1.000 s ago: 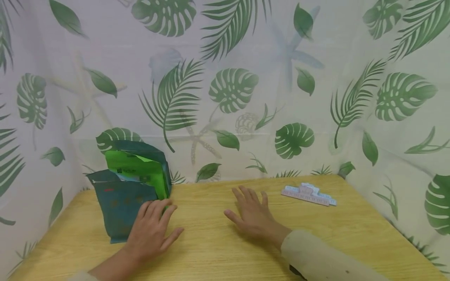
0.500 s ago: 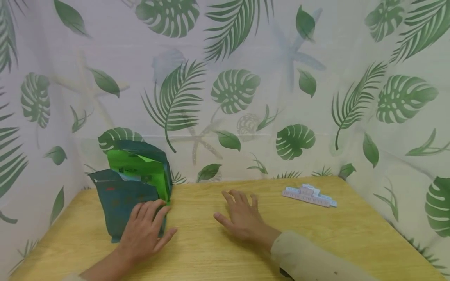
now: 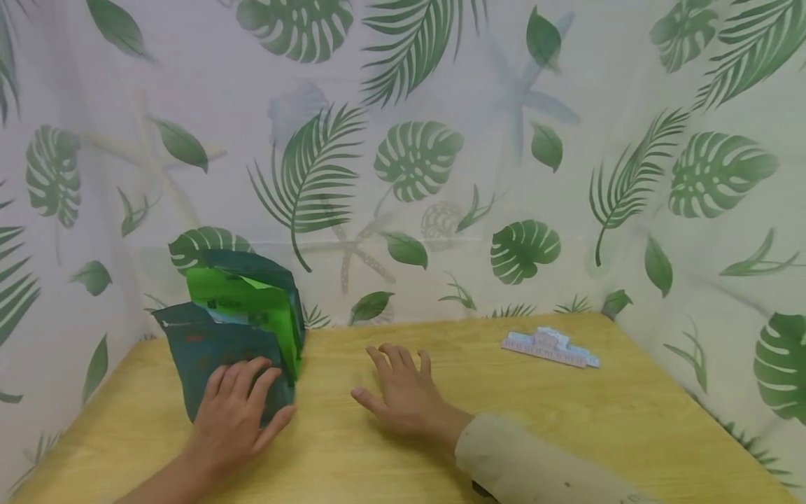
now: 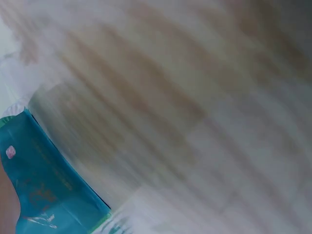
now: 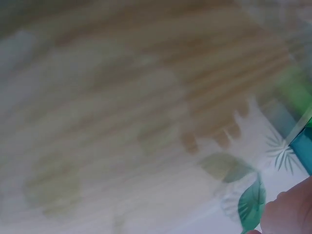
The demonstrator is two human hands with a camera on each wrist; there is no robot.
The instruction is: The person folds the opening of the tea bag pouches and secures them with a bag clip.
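A dark teal pouch (image 3: 189, 367) stands open-topped on the left of the table, with a bright green packet (image 3: 236, 297) sticking up from it. My left hand (image 3: 228, 413) is at the pouch's near face, fingers loosely bent; whether they touch it I cannot tell. To the right, my right hand (image 3: 406, 399) is over the table with fingers spread and holds nothing. The left wrist view has the teal pouch (image 4: 53, 180) at lower left, beside a sliver of hand. Part of the right hand (image 5: 290, 209) and a corner of the pouch (image 5: 303, 148) edge into the right wrist view.
Two long sealing clips (image 3: 548, 348), one pinkish and one pale blue, lie together at the table's back right. A leaf-patterned cloth (image 3: 434, 105) surrounds the back and sides of the wooden table (image 3: 352, 462).
Both hands have shifted left; the left one is now in front of the pouch instead of at its right edge. The right one has moved closer to it. Pouch and clips stay in place.
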